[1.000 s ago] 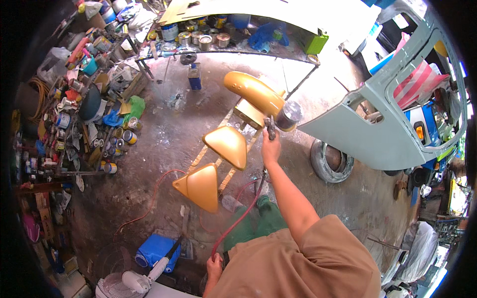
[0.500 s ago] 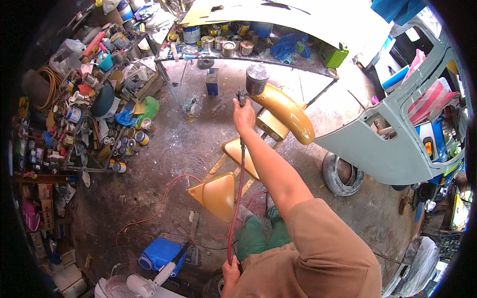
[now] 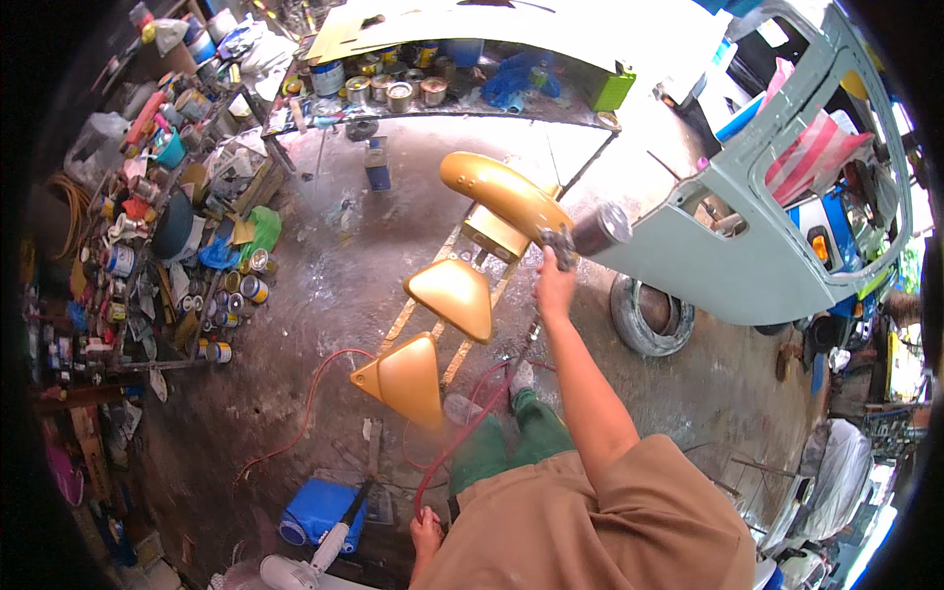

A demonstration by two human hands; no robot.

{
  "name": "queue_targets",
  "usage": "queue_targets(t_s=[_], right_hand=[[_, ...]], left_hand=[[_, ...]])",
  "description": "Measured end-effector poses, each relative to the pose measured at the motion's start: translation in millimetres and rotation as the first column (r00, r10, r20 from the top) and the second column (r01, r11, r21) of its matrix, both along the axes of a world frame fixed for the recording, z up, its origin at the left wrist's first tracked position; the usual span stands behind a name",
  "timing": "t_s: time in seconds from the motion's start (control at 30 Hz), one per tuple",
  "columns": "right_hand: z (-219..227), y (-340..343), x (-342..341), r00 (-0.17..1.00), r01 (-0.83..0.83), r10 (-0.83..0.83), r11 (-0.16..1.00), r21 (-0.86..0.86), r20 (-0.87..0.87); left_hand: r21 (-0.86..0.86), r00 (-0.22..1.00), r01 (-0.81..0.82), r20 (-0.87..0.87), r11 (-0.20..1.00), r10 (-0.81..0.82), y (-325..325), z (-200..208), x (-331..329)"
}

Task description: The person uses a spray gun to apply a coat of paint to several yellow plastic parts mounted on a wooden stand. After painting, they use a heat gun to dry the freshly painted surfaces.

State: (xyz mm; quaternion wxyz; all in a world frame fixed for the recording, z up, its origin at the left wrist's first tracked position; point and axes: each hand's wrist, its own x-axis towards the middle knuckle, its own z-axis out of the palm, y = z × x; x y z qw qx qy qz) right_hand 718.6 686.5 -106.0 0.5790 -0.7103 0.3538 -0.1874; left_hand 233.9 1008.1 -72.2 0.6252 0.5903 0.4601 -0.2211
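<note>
My right hand point(image 3: 557, 283) is closed around a spray gun point(image 3: 560, 248), whose dark grey cup point(image 3: 602, 230) tilts to the right. The gun is beside the right end of a curved gold fender point(image 3: 501, 192). Below the fender, a gold box-like part point(image 3: 495, 234) and two roughly triangular gold panels point(image 3: 450, 298) point(image 3: 408, 379) rest along a gold-spattered slatted frame point(image 3: 398, 323). Near the lower edge, my left hand point(image 3: 426, 531) grips a red air hose point(image 3: 454, 447), which runs up toward my feet and the gun.
A bench point(image 3: 442, 113) holding several paint cans stands at the far side. Crowded shelves point(image 3: 147, 256) line the left. A grey vehicle body panel point(image 3: 678, 265) and a tire point(image 3: 651, 315) lie right. Near the lower left are a blue jug point(image 3: 320, 513) and a fan point(image 3: 295, 572).
My right hand has carried the spray gun right and nearer, from the fender's left end to its right end. The view has shifted. My left hand keeps hold of the hose.
</note>
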Motion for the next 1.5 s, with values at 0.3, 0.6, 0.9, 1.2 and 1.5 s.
queue_targets(t_s=[0.3, 0.6, 0.9, 1.2, 1.5], right_hand=[[46, -99, -108, 0.957, 0.261, -0.225, 0.943, 0.205, -0.183], [114, -138, -154, 0.963, 0.227, -0.185, 0.949, 0.218, -0.198], [128, -180, -142, 0.922, -0.369, 0.381, 0.917, 0.154, -0.06], [85, -184, -36, 0.445, -0.895, 0.889, 0.442, -0.057, -0.106], [7, -173, -25, 0.11, -0.991, 0.955, 0.083, -0.107, -0.274]], left_hand=[[0.172, 0.951, 0.297, 0.033, 0.939, -0.307, 7, -23, -3], [0.21, 0.92, 0.39, -0.137, 0.896, -0.368, -19, -141, -54], [0.256, 0.949, 0.306, -0.162, 0.917, -0.272, -127, -120, -47], [0.451, 0.954, 0.283, -0.22, 0.846, -0.202, -320, -53, -3], [0.523, 0.957, 0.225, -0.277, 0.822, -0.086, -428, -33, 18]])
